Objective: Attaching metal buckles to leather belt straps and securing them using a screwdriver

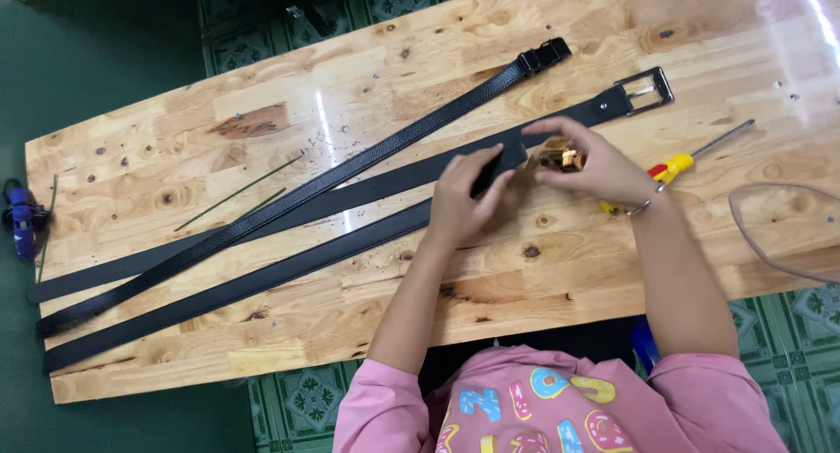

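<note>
Three black belts lie lengthwise on a wooden table [262, 120]. My left hand [464, 199] presses down the end of the nearest belt [262, 273]. My right hand [595, 164] pinches a small gold-coloured buckle [564, 160] right at that belt end. The middle belt [367, 189] ends in a silver square buckle [646, 90]. The far belt [350, 164] ends in a black clip buckle [544, 55].
A screwdriver with a yellow and red handle [678, 164] lies just right of my right hand. Thin green sticks [236, 192] rest on the left part of the table. A blue tool [22, 217] hangs at the left edge. A thin loop of cord [770, 234] lies at the right.
</note>
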